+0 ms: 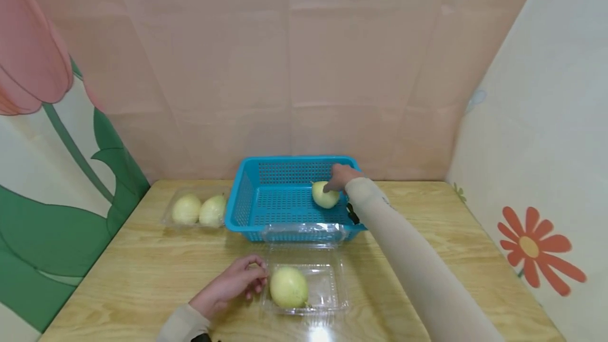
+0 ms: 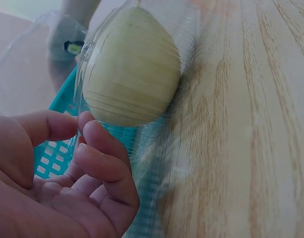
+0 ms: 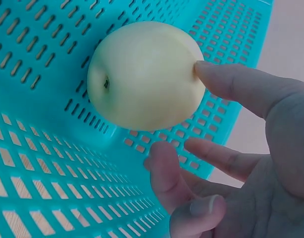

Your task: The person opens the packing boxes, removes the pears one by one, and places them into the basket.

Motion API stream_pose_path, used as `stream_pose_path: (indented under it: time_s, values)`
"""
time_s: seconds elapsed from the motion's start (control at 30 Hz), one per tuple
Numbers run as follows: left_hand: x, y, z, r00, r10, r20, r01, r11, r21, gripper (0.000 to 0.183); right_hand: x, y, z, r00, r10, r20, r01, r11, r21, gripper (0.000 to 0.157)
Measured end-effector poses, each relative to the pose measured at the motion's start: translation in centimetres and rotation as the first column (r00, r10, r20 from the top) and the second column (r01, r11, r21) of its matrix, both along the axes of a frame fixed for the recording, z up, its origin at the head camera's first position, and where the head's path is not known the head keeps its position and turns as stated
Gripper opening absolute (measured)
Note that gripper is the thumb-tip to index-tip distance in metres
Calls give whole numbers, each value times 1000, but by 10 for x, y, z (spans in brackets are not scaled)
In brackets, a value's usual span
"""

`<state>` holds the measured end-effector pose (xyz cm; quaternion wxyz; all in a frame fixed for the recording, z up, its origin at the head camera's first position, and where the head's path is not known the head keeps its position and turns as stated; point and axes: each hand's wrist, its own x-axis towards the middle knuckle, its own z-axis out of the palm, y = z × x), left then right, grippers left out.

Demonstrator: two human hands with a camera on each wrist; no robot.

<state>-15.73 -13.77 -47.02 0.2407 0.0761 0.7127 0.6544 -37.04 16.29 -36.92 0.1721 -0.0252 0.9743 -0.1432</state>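
Observation:
At the front, my left hand (image 1: 241, 278) pinches the left rim of an open clear plastic box (image 1: 325, 286) between thumb and fingertips. One pale yellow pear (image 1: 288, 287) lies in the box's left half; the left wrist view shows this pear (image 2: 134, 67) through the clear wall. My right hand (image 1: 343, 176) reaches into the blue basket (image 1: 277, 197). There, its thumb (image 3: 231, 82) touches a second pear (image 3: 147, 74) near the right wall, while the other fingers stay loosely bent, apart from the fruit.
Left of the basket sits another clear plastic box (image 1: 192, 194) with two pears (image 1: 187, 209) in it. The open box's raised lid (image 1: 304, 233) overlaps the basket's front wall. Behind the wooden table (image 1: 413, 257) hangs a pink cloth (image 1: 361, 67).

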Motion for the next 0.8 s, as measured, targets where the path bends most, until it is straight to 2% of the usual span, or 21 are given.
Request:
stream_pose_path:
  time_s: [0.37, 0.6, 0.8]
  values:
    - [2, -2, -1, 1000, -2, 2, 2, 1000, 9, 12, 7, -9, 3, 1000, 31, 2, -31, 999, 12, 60]
    - [3, -2, 0, 1000, -6, 10, 6, 1000, -3, 12, 12, -11, 4, 999, 40, -1, -40, 999, 8, 69]
    - [2, -2, 0, 1000, -13, 15, 13, 1000, -3, 12, 13, -11, 4, 999, 52, -4, -52, 998, -17, 68]
